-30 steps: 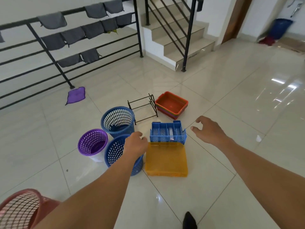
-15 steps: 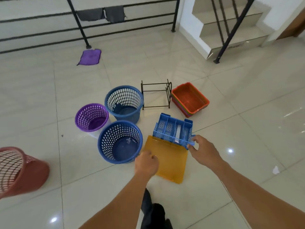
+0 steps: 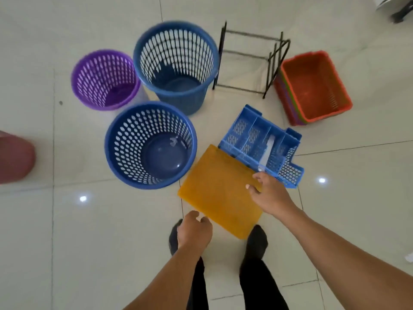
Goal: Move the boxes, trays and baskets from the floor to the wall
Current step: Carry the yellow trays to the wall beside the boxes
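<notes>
A flat yellow tray [image 3: 220, 191] lies on the tiled floor in front of my feet. My right hand [image 3: 271, 196] is at its right edge, thumb on top and fingers curled over the edge, right beside the blue divided tray [image 3: 261, 146], which overlaps the yellow tray's far corner. My left hand [image 3: 194, 229] has its curled fingers against the yellow tray's near edge; I cannot see whether they hold it. Two blue mesh baskets [image 3: 150, 145] [image 3: 176, 63] and a purple mesh basket [image 3: 105, 79] stand to the left. Stacked orange tubs [image 3: 312, 86] sit at the right.
A black wire rack [image 3: 250, 61] stands between the far blue basket and the orange tubs. Part of a maroon basket [image 3: 13, 157] shows at the left edge. My feet in dark socks stand just behind the yellow tray. A stair post shows in the top right corner.
My view has dropped closer to the floor. My right hand moved from the blue divided tray's corner onto the yellow tray's right edge. My left hand came down to its near edge.
</notes>
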